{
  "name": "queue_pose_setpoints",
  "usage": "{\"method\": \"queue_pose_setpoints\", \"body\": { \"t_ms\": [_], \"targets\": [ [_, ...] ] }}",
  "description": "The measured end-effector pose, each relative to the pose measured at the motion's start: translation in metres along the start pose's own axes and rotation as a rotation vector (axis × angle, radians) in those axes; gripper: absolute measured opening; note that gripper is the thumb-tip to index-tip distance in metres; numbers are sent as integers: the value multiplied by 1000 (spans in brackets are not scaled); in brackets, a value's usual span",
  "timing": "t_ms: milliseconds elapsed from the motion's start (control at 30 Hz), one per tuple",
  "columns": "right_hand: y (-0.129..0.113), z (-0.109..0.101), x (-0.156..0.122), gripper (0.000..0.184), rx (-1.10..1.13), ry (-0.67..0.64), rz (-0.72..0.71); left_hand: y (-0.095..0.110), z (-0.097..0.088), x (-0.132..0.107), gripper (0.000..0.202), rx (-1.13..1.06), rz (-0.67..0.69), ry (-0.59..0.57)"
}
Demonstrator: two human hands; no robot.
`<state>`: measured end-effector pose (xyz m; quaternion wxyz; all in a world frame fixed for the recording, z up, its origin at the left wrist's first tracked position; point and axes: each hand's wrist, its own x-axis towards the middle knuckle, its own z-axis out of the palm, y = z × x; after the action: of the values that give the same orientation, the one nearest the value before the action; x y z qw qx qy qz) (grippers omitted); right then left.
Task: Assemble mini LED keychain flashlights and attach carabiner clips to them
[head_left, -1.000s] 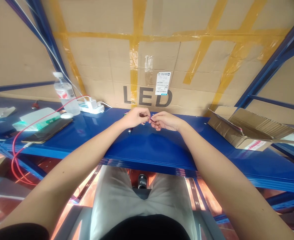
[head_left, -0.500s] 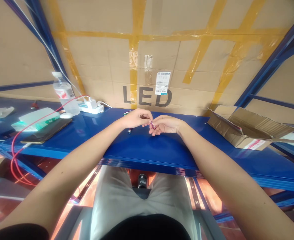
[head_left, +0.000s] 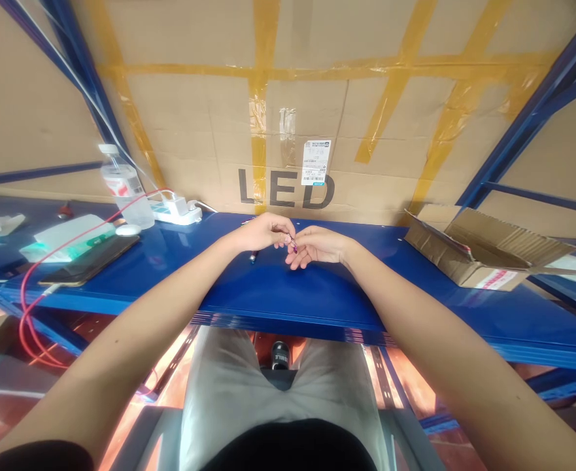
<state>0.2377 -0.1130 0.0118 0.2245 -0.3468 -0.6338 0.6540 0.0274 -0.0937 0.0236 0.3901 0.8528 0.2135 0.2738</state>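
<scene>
1. The 2 hands meet above the middle of the blue shelf (head_left: 317, 294), just in front of the cardboard wall (head_left: 209, 150) printed "LED".
2. The left hand (head_left: 264, 231) is closed, its fingers curled in and its fingertips pinching a small pink piece (head_left: 293, 246).
3. The right hand (head_left: 320, 246) lies just right of the piece, its fingers loosely curved and pointing left. They reach the piece, but I cannot tell whether they grip it.
4. The small pink piece is held between the 2 hands, slightly above the shelf. It is too small to make out its form.
5. A small dark item (head_left: 253, 256) lies on the shelf just near of the left hand.
6. On the far left of the shelf a clear water bottle (head_left: 121, 188) stands upright, with a white cap (head_left: 128, 229) lying just beside its base.
7. A white power strip (head_left: 177, 210) lies right of the bottle, against the cardboard wall.
8. A red cable (head_left: 42, 258) runs from the power strip across the left of the shelf and hangs in a loop over its near edge.
9. A dark phone (head_left: 89, 260) lies flat near the left edge, with a white and green pack (head_left: 67, 235) just behind it.
10. At the right, well apart from the hands, an open cardboard box (head_left: 484, 252) rests on the shelf with its flaps spread.
11. A white label (head_left: 316, 162) is stuck to the wall above the letters.
</scene>
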Motion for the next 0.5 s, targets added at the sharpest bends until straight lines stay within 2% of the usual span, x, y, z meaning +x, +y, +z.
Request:
{"method": "queue_pose_setpoints", "body": {
  "t_ms": [100, 200, 267, 367, 500],
  "targets": [
    [-3, 7, 2, 3, 21, 132, -81, -2, -3, 1, 15, 3, 12, 61],
    [-5, 14, 4, 9, 91, 260, -143, -7, -6, 2, 17, -19, 23, 169],
    [-6, 16, 4, 8, 125, 258, -150, -9, -9, 3, 19, -33, 10, 210],
    [-6, 15, 2, 17, 163, 216, -119, -11, -12, 3, 21, -15, 4, 227],
    [-5, 11, 3, 19, 189, 252, -97, -8, -10, 3, 19, 18, 16, 233]
  ]
}}
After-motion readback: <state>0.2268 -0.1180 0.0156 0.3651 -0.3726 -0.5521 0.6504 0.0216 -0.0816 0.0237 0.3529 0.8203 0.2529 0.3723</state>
